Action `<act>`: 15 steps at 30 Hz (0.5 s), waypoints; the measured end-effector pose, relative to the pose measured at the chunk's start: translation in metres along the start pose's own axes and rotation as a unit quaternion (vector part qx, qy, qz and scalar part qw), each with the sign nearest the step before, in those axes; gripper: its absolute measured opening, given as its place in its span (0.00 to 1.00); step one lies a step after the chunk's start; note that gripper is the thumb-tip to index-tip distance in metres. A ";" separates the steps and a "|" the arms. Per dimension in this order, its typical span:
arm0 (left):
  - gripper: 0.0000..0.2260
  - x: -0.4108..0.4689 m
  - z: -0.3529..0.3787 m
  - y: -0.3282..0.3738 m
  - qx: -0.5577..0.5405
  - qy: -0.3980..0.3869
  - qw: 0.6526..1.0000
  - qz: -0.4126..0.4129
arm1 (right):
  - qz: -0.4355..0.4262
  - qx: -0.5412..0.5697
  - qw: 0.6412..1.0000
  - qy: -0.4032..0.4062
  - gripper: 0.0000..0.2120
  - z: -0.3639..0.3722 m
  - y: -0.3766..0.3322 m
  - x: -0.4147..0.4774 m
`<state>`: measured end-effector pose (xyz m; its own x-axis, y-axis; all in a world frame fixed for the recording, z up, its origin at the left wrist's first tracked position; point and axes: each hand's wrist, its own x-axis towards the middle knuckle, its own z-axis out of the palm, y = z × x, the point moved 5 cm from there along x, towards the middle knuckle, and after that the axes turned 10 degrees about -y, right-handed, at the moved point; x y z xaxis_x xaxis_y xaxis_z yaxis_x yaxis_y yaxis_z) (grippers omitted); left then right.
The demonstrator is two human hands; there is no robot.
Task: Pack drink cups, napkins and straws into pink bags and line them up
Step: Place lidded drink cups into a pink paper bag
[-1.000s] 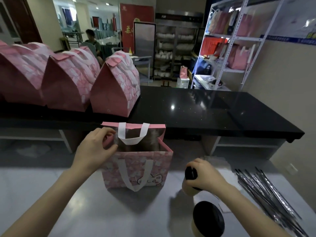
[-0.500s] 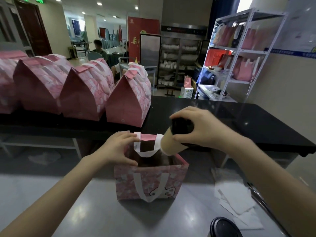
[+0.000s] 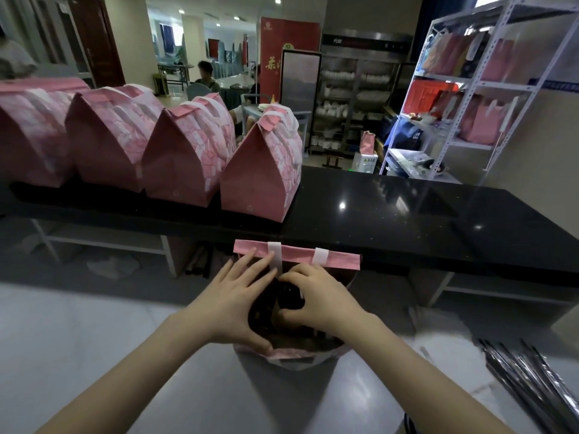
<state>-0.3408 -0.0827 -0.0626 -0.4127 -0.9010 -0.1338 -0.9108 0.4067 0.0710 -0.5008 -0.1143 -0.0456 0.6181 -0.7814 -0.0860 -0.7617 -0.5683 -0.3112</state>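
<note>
Head view. A: Which step?

B: Cup loading. The right hand (image 3: pixel 319 300) is curled round the black-lidded cup (image 3: pixel 289 296), fingers over the lid and thumb on the near side. Cup is down inside the mouth of the open pink bag (image 3: pixel 297 256), directly under that hand.

A: Left hand?

B: Left hand (image 3: pixel 233 303) has flat, spread fingers and grips nothing. The fingers press on the bag's far flap and the thumb sits on the near rim, so it looks to be keeping the mouth open. It is just left of the right hand, nearly touching.

A: Is the cup seated?

B: Can't tell, the bag floor is hidden by both hands. My call: not released yet.

A: Next move?

B: Judgement only: settle the cup upright, let go, lift the right hand out without tipping it. The left hand should keep bracing, since the bag walls look floppy. Then go to the wrapped straws (image 3: pixel 532 380), on the grey tabletop (image 3: pixel 94 355) well to the right of the right hand. Napkins are too blurred to place.

A: Line-up?

B: Four closed bags (image 3: pixel 263 177) stand in a row on the black tabletop (image 3: pixel 407 214), beyond and left of the hands. There is free space beyond the right hand for this one.
</note>
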 end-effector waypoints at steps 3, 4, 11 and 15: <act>0.58 -0.009 0.001 0.001 -0.006 0.004 1.000 -0.005 | -0.002 -0.007 1.000 0.013 0.30 0.014 0.001 0.006; 0.58 -0.011 0.001 0.001 -0.008 0.004 1.000 -0.007 | -0.003 -0.007 1.000 0.015 0.30 0.017 0.000 0.009; 0.57 -0.020 0.001 -0.004 -0.004 0.020 1.000 -0.011 | -0.005 -0.005 1.000 0.029 0.30 0.036 -0.006 0.030; 0.54 -0.022 0.001 -0.015 0.005 0.017 0.999 -0.037 | 0.006 0.002 1.000 0.020 0.31 0.045 -0.003 0.033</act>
<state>-0.3186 -0.0690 -0.0613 -0.3447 -0.9330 -0.1037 -0.9386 0.3411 0.0516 -0.4692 -0.1270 -0.0904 0.6004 -0.7980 -0.0526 -0.7687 -0.5577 -0.3133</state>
